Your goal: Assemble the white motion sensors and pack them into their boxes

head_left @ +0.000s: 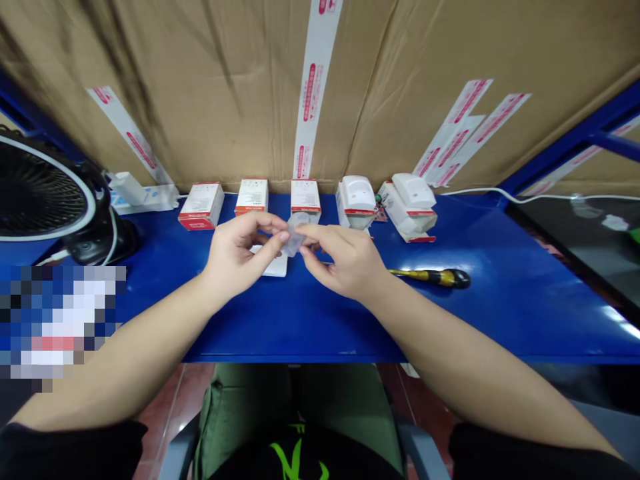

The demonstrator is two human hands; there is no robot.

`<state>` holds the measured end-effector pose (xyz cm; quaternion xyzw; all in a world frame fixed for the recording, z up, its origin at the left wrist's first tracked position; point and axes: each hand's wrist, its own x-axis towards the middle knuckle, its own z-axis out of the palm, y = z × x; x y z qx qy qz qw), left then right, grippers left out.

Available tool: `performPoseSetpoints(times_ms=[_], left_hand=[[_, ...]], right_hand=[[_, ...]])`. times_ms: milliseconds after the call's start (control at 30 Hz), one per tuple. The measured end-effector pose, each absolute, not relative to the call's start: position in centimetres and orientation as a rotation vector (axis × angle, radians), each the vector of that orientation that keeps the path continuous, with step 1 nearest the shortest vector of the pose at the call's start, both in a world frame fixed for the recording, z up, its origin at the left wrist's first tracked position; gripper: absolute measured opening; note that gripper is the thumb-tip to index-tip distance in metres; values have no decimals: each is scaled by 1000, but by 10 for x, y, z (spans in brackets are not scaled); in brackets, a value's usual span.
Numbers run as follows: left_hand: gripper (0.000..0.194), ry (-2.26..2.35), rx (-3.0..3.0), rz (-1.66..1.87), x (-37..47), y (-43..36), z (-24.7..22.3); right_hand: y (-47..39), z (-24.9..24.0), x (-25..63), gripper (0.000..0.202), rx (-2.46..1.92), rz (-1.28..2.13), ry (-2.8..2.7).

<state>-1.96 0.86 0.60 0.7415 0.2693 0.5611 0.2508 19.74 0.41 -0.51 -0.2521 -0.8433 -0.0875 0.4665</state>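
Between my hands, above the blue table, is a small clear plastic bag (293, 240). My left hand (243, 253) pinches its left side between thumb and fingers. The fingers of my right hand (345, 260) are closed on its right side. What the bag contains is too small to make out. Under my left fingers a flat white piece (276, 265) lies on the table, partly hidden by the hand. A screwdriver (447, 278) with a black and yellow handle lies to the right of my right hand, its tip end hidden behind that hand.
Several red and white boxes (203, 203) line the back of the blue table (310, 327); white devices (358, 193) sit on the two at right. A fan (40, 193) and power strip (150, 199) stand left. A dark tray (575, 247) is at right.
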Motion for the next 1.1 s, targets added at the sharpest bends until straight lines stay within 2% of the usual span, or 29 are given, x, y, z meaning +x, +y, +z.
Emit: performPoseSetpoints(times_ms=[200, 267, 400, 500, 700, 900, 1000, 1100], left_hand=[[10, 745, 2316, 1546, -22, 5, 5], [10, 748, 2316, 1549, -21, 4, 5], [12, 755, 2235, 1530, -18, 0, 5], [10, 763, 2220, 1493, -16, -3, 5], [9, 901, 2209, 1599, -16, -2, 6], [11, 917, 2239, 1675, -15, -2, 8], [12, 862, 2333, 1663, -16, -2, 10], [12, 797, 2455, 1604, -16, -3, 11]], right_hand=[[4, 1, 201, 11, -545, -319, -2092], [1, 2, 200, 8, -554, -209, -2066], [-3, 0, 195, 13, -700, 149, -1968], [-2, -3, 193, 11, -769, 269, -1914], [3, 0, 199, 13, -813, 52, -1881], [0, 4, 203, 28, -865, -244, -2016], [0, 1, 201, 33, -993, -251, -2043], [0, -1, 200, 28, -1084, -154, -2009]])
